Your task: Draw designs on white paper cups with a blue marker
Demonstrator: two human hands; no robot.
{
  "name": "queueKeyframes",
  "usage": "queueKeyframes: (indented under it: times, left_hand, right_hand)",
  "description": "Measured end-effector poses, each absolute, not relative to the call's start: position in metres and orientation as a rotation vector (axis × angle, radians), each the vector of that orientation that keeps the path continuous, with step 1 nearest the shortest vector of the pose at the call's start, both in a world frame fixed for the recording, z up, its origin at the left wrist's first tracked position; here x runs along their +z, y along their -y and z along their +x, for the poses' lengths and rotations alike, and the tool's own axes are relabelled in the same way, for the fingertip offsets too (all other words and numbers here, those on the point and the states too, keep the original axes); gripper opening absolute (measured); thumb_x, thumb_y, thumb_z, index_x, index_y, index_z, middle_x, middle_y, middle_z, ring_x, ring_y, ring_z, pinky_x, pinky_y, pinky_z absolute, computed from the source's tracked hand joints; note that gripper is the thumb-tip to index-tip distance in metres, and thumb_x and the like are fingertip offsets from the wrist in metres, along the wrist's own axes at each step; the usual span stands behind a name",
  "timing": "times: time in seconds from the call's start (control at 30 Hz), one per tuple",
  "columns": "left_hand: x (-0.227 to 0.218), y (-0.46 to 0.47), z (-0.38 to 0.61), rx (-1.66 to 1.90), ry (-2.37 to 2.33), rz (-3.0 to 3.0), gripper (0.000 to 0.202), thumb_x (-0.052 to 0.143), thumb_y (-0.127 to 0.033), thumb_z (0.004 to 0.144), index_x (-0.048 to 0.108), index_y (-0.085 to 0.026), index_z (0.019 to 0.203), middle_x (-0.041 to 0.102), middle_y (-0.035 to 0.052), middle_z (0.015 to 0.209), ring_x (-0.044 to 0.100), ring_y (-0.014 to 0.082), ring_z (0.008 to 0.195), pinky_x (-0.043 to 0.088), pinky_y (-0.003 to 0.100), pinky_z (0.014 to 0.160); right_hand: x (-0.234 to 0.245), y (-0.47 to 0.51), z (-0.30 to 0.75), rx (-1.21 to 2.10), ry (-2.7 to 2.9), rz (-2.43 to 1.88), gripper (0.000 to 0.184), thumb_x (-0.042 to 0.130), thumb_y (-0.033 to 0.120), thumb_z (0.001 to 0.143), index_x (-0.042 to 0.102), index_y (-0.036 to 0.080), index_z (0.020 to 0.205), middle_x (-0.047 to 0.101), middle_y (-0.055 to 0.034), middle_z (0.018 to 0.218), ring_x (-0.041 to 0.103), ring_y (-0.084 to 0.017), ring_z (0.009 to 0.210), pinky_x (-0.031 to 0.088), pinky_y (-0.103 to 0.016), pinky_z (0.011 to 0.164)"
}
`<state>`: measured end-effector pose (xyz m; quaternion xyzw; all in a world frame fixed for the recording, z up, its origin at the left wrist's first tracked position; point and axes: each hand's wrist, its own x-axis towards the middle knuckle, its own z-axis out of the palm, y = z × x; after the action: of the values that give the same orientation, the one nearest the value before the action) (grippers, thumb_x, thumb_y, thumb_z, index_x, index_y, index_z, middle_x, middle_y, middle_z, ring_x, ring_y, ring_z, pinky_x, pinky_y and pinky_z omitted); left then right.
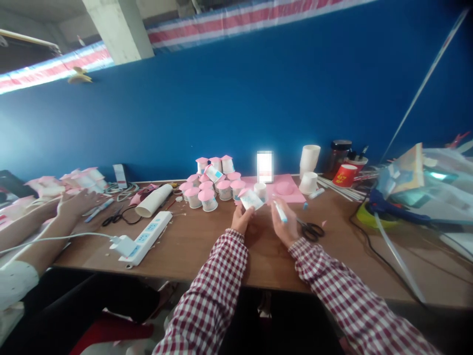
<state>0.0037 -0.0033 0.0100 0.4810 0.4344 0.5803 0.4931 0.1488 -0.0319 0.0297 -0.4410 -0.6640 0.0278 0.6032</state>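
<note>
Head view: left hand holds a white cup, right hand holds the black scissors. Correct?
Not quite: the right hand holds a white-and-blue pen, not the black scissors, which lie on the table beside that hand. The head view shows it. The left hand does hold a white cup.

Craft workshop, workbench [199, 246], scissors [309, 229], pink-topped cups [208, 202]

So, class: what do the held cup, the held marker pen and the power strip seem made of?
Printed cup: probably paper, from its matte white wall. Marker pen: likely plastic; straight, smooth-looking white barrel. Power strip: probably hard plastic, satin white, with straight edges.
</note>
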Motion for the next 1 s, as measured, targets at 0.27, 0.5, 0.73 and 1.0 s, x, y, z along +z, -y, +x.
queueKeyframes:
  times: [0.27,0.5,0.73,1.0]
  left_hand:
    - [0.018,0.007,0.000,1.359,-0.612,0.902,0.047,0.075,-0.028,0.065,0.057,-0.015,0.107,0.065,0.0088,0.106,0.061,0.0170,0.091,0.047,0.028,0.079]
    - [0.014,0.003,0.002,1.419,-0.616,0.814,0.044,0.076,-0.025,0.064,0.057,-0.013,0.102,0.067,0.0076,0.097,0.062,0.0143,0.084,0.046,0.029,0.080]
    - [0.014,0.005,0.003,1.422,-0.607,0.819,0.049,0.076,-0.020,0.064,0.058,-0.013,0.109,0.067,0.0080,0.100,0.063,0.0153,0.087,0.045,0.032,0.087]
    - [0.019,0.009,0.003,1.405,-0.552,0.897,0.049,0.077,-0.021,0.062,0.063,-0.014,0.108,0.068,0.0085,0.102,0.062,0.0197,0.093,0.041,0.039,0.095]
  right_hand:
    - [0.020,0.028,0.148,-0.014,1.678,-1.077,0.031,0.038,0.026,0.092,0.056,0.015,0.115,0.066,-0.0117,0.107,0.063,-0.021,0.099,0.050,-0.034,0.087]
    - [0.017,0.026,0.148,0.035,1.722,-1.092,0.033,0.040,0.026,0.090,0.055,0.017,0.118,0.065,-0.0100,0.111,0.064,-0.022,0.099,0.051,-0.034,0.087]
    - [0.017,0.025,0.149,0.029,1.723,-1.116,0.034,0.039,0.025,0.090,0.055,0.017,0.119,0.065,-0.0105,0.112,0.063,-0.022,0.101,0.050,-0.035,0.087]
    - [0.019,0.027,0.149,0.025,1.741,-1.098,0.034,0.038,0.026,0.090,0.054,0.016,0.118,0.065,-0.0117,0.111,0.063,-0.023,0.100,0.051,-0.036,0.086]
